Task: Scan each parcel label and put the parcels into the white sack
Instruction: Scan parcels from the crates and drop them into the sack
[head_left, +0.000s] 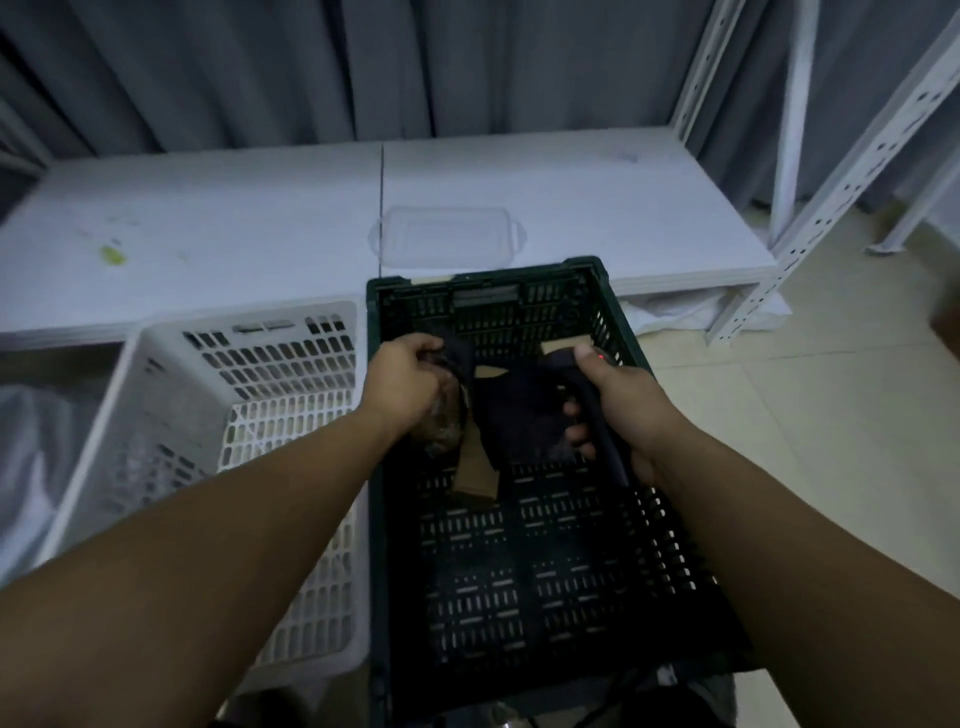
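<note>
At the far left edge a white sack (28, 441) shows only in part, just beside a white slotted crate (291, 374) that stands against the low white table (208, 218). Grey curtains (311, 67) close off the back of the room behind the table, and a clear plastic lid (447, 234) lies flat on the tabletop, just behind the rim of a dark green crate (483, 273). This crate sits side by side with the white one, their walls touching or nearly so; most of its slotted floor towards the viewer lies bare. Over its far half, the left hand (410, 387) grips one crumpled end of a dark-wrapped parcel (514, 415), fingers curled tight round it. A brown strip hangs from the parcel's underside, and the parcel stretches rightward between the two hands. The right hand (628, 410) holds a black barcode scanner (605, 441), with its fingers (576, 431) wrapped round the handle and the thumb up top next to a small red light. The scanner's head sits at the parcel's right end; the label itself cannot be made out. Right of the crate, pale floor tiles (831, 441) lie open, bounded at the back by white perforated shelving uprights (852, 182).
</note>
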